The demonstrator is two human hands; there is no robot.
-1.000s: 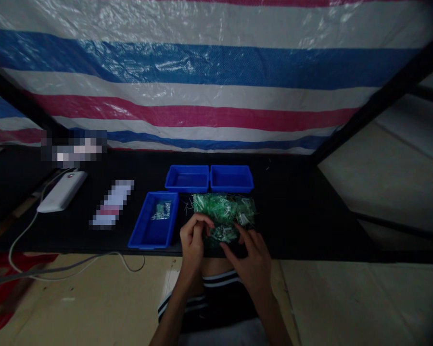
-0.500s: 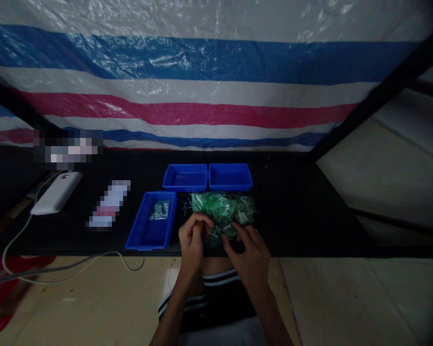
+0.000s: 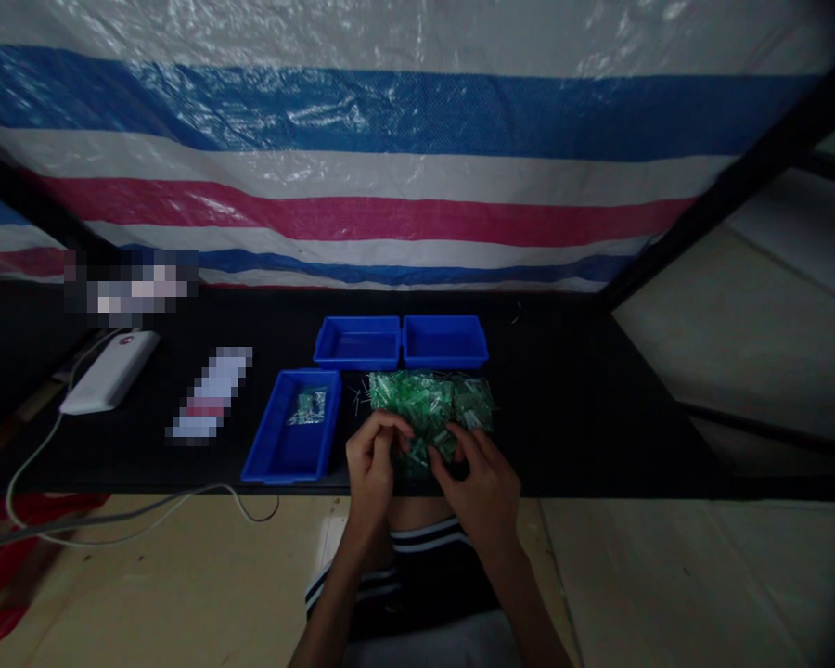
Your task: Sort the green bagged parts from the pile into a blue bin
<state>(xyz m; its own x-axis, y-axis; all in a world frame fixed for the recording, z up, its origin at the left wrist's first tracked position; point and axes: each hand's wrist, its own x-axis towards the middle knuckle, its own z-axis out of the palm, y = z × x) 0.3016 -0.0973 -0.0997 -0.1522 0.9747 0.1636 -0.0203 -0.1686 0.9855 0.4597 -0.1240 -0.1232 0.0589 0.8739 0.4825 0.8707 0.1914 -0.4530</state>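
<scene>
A heap of green and clear plastic packets (image 3: 414,394) lies near the front edge of the black table. At the heap's lower left, my left hand (image 3: 374,455) has its fingers curled together; whatever may be between the fingertips is too small to make out. My right hand (image 3: 480,468) is at the lower right of the heap, thumb and fingers apart, with the fingertips touching the packets. Thin pale pieces (image 3: 359,399) stick out beside the heap on the left. One small clear packet with green contents (image 3: 309,406) lies in the left blue tray (image 3: 264,452).
Two blue trays (image 3: 357,344) (image 3: 445,341) stand side by side behind the heap. A white device (image 3: 111,373) with a cable and a blurred flat item (image 3: 212,394) lie at the left. A striped sheet (image 3: 417,223) hangs behind the table.
The fingers of my right hand have shifted slightly over the packets, and the packets near them lie a little differently. My left hand has barely moved.
</scene>
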